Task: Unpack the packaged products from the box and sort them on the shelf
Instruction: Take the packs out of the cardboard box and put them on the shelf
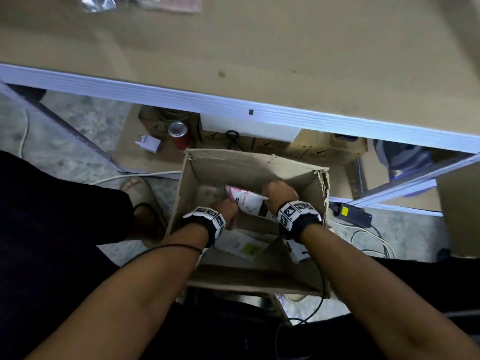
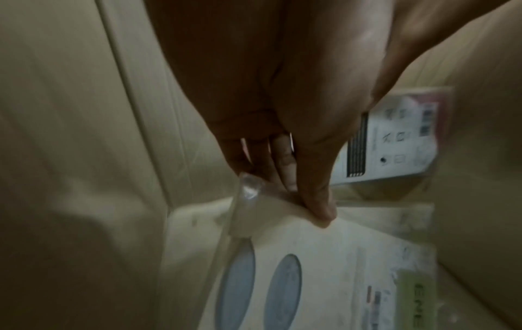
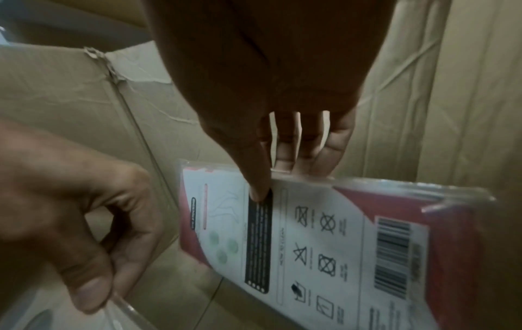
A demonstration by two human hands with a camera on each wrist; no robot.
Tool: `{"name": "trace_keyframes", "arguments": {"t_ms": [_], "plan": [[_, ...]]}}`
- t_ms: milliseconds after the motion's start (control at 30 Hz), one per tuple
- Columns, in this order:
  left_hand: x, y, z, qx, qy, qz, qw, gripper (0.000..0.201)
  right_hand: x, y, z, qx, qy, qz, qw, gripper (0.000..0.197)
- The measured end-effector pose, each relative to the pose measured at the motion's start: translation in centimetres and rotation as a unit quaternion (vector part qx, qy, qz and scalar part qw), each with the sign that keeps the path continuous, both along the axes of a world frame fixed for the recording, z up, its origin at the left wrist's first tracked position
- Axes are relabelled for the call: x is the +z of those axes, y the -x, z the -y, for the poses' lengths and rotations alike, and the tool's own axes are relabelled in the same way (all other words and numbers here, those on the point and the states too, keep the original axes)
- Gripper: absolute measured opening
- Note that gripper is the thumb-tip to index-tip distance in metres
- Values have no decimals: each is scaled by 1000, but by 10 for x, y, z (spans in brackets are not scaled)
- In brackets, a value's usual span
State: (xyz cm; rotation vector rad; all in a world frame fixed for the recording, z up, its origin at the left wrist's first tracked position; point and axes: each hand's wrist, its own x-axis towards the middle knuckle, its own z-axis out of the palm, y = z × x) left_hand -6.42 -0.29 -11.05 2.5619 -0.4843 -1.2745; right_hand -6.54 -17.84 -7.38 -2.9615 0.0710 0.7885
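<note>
An open cardboard box (image 1: 306,183) stands on the floor in front of me, below the shelf edge (image 1: 233,102). Both hands reach down into it. My right hand (image 1: 279,194) pinches the top edge of a red-and-white packet (image 3: 324,241) with a barcode and care symbols, thumb on its face, fingers behind. In the head view the same red-and-white packet (image 1: 249,201) lies between my hands. My left hand (image 1: 227,206) pinches the clear plastic corner of a white packet (image 2: 324,268) with blue ovals and a green label. That white packet (image 1: 246,246) lies low in the box.
The brown shelf board (image 1: 259,48) spreads above, with wrapped packets (image 1: 145,2) at its far left. Under it stand cardboard cartons (image 1: 324,146), a red can (image 1: 179,135) and a white plug (image 1: 148,144). Cables and a black power adapter (image 1: 350,213) lie right of the box. A sandalled foot (image 1: 137,190) rests to its left.
</note>
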Motion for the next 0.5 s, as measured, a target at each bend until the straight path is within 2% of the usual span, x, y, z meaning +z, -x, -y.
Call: {"name": "trace_keyframes", "arguments": {"t_ms": [33,67,100,133,167,200,233,367,500], "plan": [[8,1,1,-48,-5,43,998,18,7,2,-1,0,-1,18,1000,19],[11,0,0,-62,6,82,995,25,14,4,-1,0,-2,37,999,19],[18,-2,1,-59,24,96,993,30,21,6,-2,-1,-5,53,999,20],[27,-5,0,-97,22,110,989,32,29,9,-2,-1,-8,67,998,21],[42,-6,0,-88,20,92,992,28,37,11,-2,0,-9,78,997,22],[58,-7,0,-41,26,66,997,23,46,13,-2,0,-9,92,996,22],[73,-9,-1,-30,29,70,997,19,55,14,-2,0,-10,107,994,23],[135,-10,-7,-80,49,156,983,15,102,16,-1,18,-23,157,987,23],[194,-11,-16,-119,79,213,967,22,151,18,-2,33,-19,184,982,23]]}}
